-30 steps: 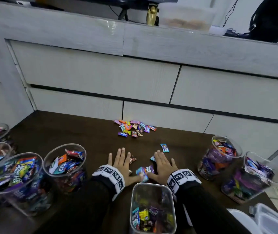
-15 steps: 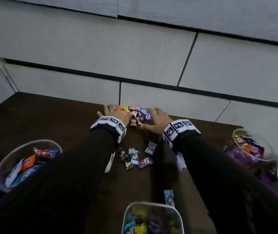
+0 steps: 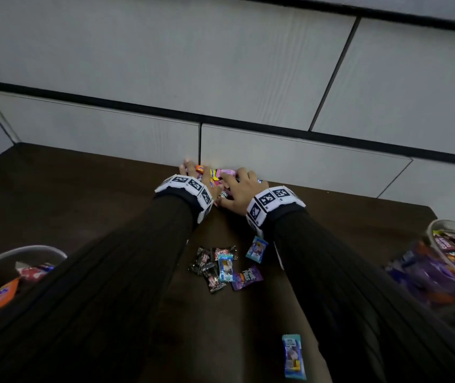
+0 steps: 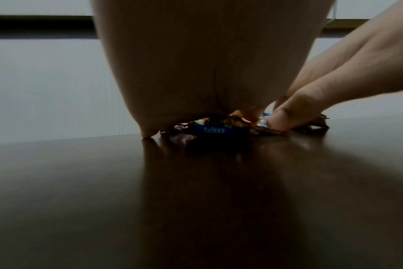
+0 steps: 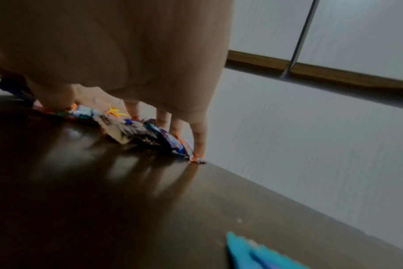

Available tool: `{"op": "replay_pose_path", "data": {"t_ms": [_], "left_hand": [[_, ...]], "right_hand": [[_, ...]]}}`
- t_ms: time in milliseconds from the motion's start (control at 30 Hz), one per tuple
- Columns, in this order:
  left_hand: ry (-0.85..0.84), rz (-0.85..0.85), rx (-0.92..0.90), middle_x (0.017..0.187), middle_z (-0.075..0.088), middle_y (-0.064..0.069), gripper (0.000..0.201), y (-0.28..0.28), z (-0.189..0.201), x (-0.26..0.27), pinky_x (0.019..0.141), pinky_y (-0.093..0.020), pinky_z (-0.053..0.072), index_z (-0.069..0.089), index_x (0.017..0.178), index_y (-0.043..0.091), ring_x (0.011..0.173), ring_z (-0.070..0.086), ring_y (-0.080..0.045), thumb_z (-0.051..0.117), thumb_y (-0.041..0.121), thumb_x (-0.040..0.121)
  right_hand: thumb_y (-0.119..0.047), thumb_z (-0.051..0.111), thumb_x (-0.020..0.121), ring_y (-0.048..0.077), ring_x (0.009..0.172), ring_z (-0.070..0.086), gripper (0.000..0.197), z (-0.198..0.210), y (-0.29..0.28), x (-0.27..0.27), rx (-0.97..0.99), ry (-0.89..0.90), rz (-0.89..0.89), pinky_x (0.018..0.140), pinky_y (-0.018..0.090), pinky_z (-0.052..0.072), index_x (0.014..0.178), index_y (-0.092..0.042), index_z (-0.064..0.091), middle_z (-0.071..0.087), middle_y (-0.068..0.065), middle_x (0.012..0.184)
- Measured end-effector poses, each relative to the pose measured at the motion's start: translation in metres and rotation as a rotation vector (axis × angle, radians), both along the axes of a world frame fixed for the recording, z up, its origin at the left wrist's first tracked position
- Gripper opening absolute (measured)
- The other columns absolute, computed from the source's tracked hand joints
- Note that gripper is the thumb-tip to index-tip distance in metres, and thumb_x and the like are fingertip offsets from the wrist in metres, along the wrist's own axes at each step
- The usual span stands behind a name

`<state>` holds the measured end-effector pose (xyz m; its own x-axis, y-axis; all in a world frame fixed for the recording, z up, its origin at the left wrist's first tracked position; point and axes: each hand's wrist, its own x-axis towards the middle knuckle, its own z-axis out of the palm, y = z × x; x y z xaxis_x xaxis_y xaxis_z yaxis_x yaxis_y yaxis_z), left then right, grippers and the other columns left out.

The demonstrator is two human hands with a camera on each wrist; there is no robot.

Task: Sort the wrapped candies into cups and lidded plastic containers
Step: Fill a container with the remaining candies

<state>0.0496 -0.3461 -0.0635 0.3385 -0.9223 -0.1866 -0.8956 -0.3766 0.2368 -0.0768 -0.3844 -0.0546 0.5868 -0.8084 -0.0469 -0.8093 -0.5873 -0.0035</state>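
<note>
At the far edge of the dark brown wooden desk (image 3: 82,205), left hand (image 3: 203,181) and right hand (image 3: 241,189), fingers spread, cup the unsorted heap of bright wrapped candies (image 3: 216,174); clear plastic cups (image 3: 453,261) part-filled, nearer candies (image 3: 225,268) unsorted, sorting judged partway.

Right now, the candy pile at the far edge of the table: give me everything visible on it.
The candy pile is a loose heap of small foil-wrapped sweets, orange, yellow, pink, blue and dark, lying flat on the dark wooden table against the grey panel wall. The left hand and right hand flank it, fingers planted on its wrappers.
</note>
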Motion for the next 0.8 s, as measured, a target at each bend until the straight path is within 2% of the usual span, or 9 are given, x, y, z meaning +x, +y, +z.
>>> {"op": "replay_pose_path", "data": {"t_ms": [100, 267, 433, 600, 700, 800], "left_hand": [[-0.04, -0.099, 0.042, 0.163, -0.01, -0.014, 0.07, 0.006, 0.001, 0.001, 0.119, -0.052, 0.004, 0.005, 0.157, 0.019, 0.149, -0.011, -0.034, 0.033, 0.051, 0.102], [-0.015, -0.215, 0.093, 0.164, -0.009, -0.009, 0.066, 0.036, 0.008, -0.014, 0.119, -0.051, 0.008, 0.002, 0.157, 0.02, 0.15, -0.008, -0.03, 0.027, 0.05, 0.103], [0.11, -0.303, 0.122, 0.164, -0.012, -0.006, 0.062, 0.081, 0.02, -0.04, 0.12, -0.048, 0.003, 0.002, 0.156, 0.02, 0.15, -0.011, -0.027, 0.023, 0.047, 0.104], [0.293, -0.376, 0.09, 0.164, -0.008, -0.004, 0.06, 0.127, 0.027, -0.053, 0.12, -0.044, 0.0, 0.01, 0.157, 0.019, 0.15, -0.011, -0.022, 0.028, 0.045, 0.105], [0.335, -0.46, 0.076, 0.164, -0.005, -0.005, 0.07, 0.152, 0.027, -0.055, 0.12, -0.043, 0.0, 0.01, 0.157, 0.02, 0.151, -0.009, -0.02, 0.035, 0.053, 0.1], [0.3, -0.532, 0.08, 0.163, -0.014, -0.003, 0.098, 0.168, 0.026, -0.051, 0.122, -0.041, 0.003, -0.002, 0.157, 0.022, 0.15, -0.008, -0.018, 0.05, 0.068, 0.087]], "right_hand": [[-0.053, 0.05, 0.088, 0.03, 0.124, 0.038, 0.063, 0.001, 0.01, -0.006, 0.004, -0.028, 0.01, 0.091, 0.044, 0.042, 0.142, -0.026, 0.031, 0.037, 0.01, 0.136], [-0.047, 0.05, 0.091, 0.029, 0.124, 0.036, 0.062, 0.009, 0.045, -0.035, 0.044, -0.048, 0.035, 0.098, 0.045, 0.039, 0.144, -0.023, 0.029, 0.035, 0.011, 0.136], [-0.043, 0.055, 0.09, 0.03, 0.125, 0.034, 0.065, 0.024, 0.089, -0.074, 0.149, -0.054, 0.075, 0.102, 0.042, 0.037, 0.145, -0.022, 0.027, 0.032, 0.013, 0.136], [-0.039, 0.061, 0.087, 0.031, 0.131, 0.026, 0.059, 0.03, 0.123, -0.101, 0.242, -0.127, 0.115, 0.109, 0.037, 0.027, 0.139, -0.026, 0.038, 0.022, 0.013, 0.145], [-0.044, 0.059, 0.085, 0.03, 0.137, 0.02, 0.055, 0.029, 0.14, -0.112, 0.26, -0.216, 0.149, 0.11, 0.041, 0.025, 0.135, -0.032, 0.041, 0.017, 0.01, 0.151], [-0.064, 0.059, 0.074, 0.025, 0.141, 0.013, 0.073, 0.027, 0.15, -0.121, 0.209, -0.234, 0.108, 0.11, 0.047, 0.024, 0.138, -0.043, 0.029, 0.01, -0.001, 0.155]]}}
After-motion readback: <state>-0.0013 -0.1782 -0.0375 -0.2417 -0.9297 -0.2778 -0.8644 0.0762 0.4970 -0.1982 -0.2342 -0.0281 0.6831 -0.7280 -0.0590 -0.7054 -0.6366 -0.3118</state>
